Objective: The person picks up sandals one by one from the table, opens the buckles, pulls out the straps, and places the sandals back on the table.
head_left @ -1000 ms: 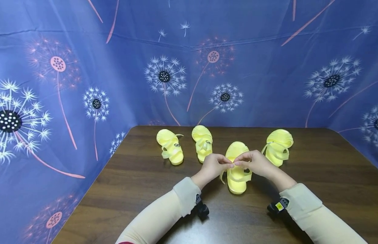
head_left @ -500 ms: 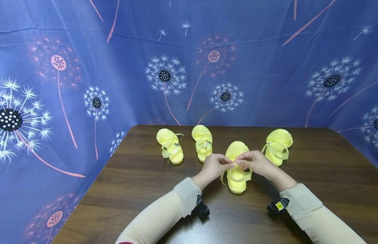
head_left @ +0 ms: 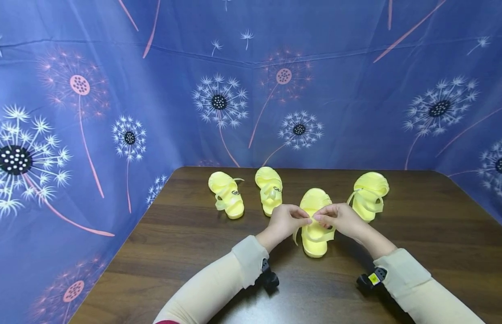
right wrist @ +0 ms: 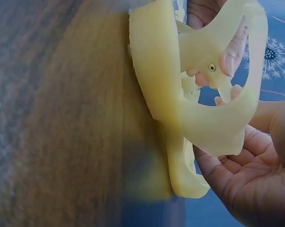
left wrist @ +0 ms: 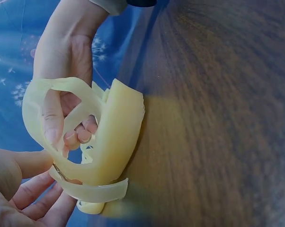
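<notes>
A yellow sandal (head_left: 314, 247) stands on the table, toe toward me, between my two hands. My left hand (head_left: 282, 220) pinches its strap near the metal fitting, and a small metal-rimmed hole (right wrist: 212, 67) shows in the strap beside the left thumb. From the other side, my right hand (head_left: 343, 218) has thumb and fingertips together at a narrow strap end (right wrist: 224, 90), apparently pinching it. Close up, the left wrist view shows the upper strap (left wrist: 52, 87) arching over the right thumb. The exact contact of the right fingertips is partly hidden behind the straps.
Farther back on the brown wooden table (head_left: 174, 252) lie more yellow sandals: one sandal (head_left: 233, 209) at far left, a second sandal (head_left: 267, 175) beside it, and another sandal (head_left: 372, 182) at right. A blue dandelion-print cloth (head_left: 340, 90) hangs behind and along the left side.
My right hand has shifted slightly right and toward me, its fingertips drawing a little away from the left ones. The left hand and the sandals stay almost where they were.
</notes>
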Demonstrator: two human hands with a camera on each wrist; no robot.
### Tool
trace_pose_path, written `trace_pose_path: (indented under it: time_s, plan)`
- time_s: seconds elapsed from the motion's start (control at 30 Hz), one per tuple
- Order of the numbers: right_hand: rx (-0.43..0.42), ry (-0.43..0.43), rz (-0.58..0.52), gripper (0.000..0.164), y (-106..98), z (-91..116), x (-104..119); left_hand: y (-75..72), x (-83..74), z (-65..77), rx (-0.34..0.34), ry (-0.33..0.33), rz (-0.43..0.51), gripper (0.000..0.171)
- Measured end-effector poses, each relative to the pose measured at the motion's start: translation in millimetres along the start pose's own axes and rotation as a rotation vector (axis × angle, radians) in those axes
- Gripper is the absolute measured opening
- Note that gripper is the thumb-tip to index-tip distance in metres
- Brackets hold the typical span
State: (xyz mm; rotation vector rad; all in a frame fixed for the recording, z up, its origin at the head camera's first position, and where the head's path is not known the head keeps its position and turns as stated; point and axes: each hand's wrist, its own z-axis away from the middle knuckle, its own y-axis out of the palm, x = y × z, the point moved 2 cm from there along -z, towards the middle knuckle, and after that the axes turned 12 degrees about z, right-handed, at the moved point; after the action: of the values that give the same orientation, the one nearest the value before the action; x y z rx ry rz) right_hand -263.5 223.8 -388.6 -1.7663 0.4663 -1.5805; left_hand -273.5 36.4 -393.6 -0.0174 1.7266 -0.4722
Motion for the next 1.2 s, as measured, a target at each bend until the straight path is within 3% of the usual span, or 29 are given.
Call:
trace_pose_path:
  time_s: [0.27, 0.63, 0.9, 1.2]
  plan:
    - [0.047, 0.003, -0.078, 0.032, 1.8, -0.3, -3.8, -3.8, 7.6, 0.7, -0.024, -0.019, 0.078, 0.010]
    - [0.053, 0.040, -0.157, 0.039, -1.2, 0.8, -11.0, -3.2, 7.9, -1.0, -0.010, -0.010, 0.082, 0.012]
    - [0.072, -0.019, -0.099, 0.036, -3.2, -0.5, -12.3, -0.6, 2.7, -1.6, -0.007, -0.016, 0.062, 0.012]
    - [0.083, -0.125, -0.022, 0.032, -0.2, -5.8, 3.0, 3.3, 1.6, -1.1, -0.025, -0.039, 0.024, 0.015]
